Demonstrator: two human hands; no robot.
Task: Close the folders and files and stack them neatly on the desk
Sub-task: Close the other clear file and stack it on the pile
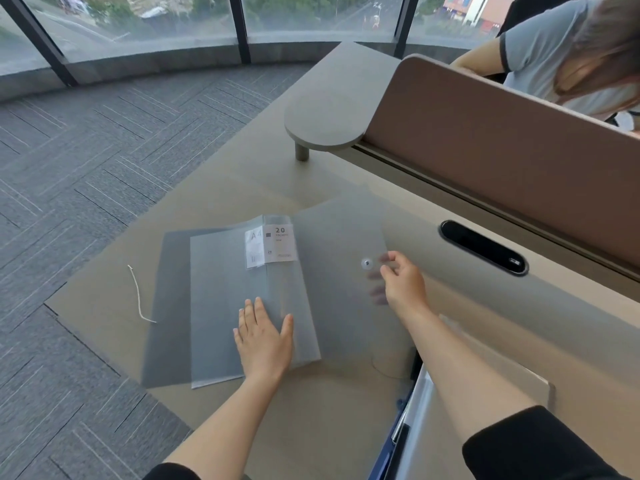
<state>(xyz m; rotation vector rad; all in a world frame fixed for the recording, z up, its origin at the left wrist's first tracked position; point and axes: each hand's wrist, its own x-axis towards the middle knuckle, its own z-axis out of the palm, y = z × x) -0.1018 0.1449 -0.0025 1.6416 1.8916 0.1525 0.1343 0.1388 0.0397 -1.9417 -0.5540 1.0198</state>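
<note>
A translucent grey pocket folder [225, 306] with a white "20 pockets" label lies open on the desk [311, 427]. Its clear pages are spread over a darker cover [166, 306] at the left. My left hand [265, 341] rests flat on the folder's pages, fingers apart. To the right lies a grey translucent envelope file [339, 244] with a round button clasp [367, 263]. My right hand [401, 282] grips this file's right edge beside the clasp, some fingers showing through the plastic from beneath.
A loose white string [138, 296] lies on the desk left of the folder. A brown divider panel [485, 140] and a black cable slot [483, 247] run along the right. A small round shelf [325, 126] stands behind. Another person sits beyond the divider.
</note>
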